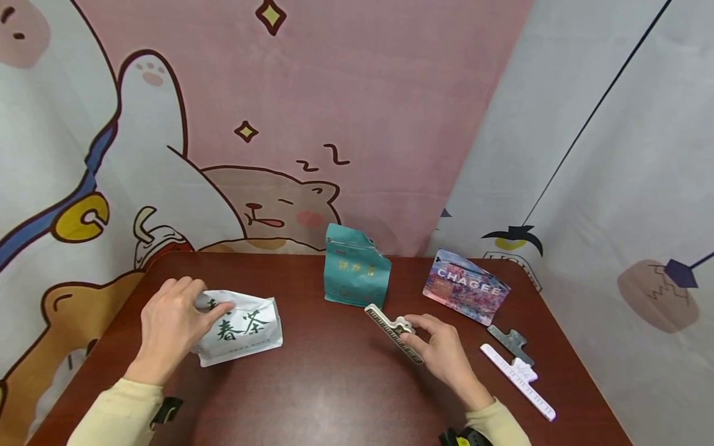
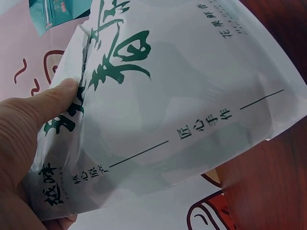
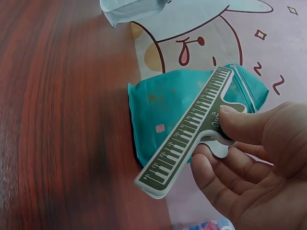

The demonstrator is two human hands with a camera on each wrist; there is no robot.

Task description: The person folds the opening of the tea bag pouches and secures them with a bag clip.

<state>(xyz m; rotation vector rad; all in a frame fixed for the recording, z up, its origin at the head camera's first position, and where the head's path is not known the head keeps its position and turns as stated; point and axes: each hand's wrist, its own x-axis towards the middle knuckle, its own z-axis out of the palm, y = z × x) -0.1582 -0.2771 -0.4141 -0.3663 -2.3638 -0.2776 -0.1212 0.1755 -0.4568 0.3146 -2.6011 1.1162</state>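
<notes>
At the left of the table, my left hand (image 1: 174, 325) grips the top of a white pouch (image 1: 245, 334) with green lettering. The left wrist view shows the thumb pressed on the pouch's (image 2: 158, 100) front face, the other fingers mostly hidden behind it. My right hand (image 1: 443, 353) pinches a long clip (image 1: 393, 334) by its handles, thumb on one side and fingers on the other. Up close, this clip (image 3: 184, 139) carries a piano-key pattern on a dark green ground. It is held above the table, clamped on nothing.
Near the back edge stands a teal pouch (image 1: 357, 272). A colourful pouch marked CHAGEE (image 1: 465, 286) lies right of it. Closer to the right edge are a dark grey clip (image 1: 510, 342) and a white long clip (image 1: 519, 381). A printed cloth (image 1: 390, 124) hangs behind the table (image 1: 312, 396).
</notes>
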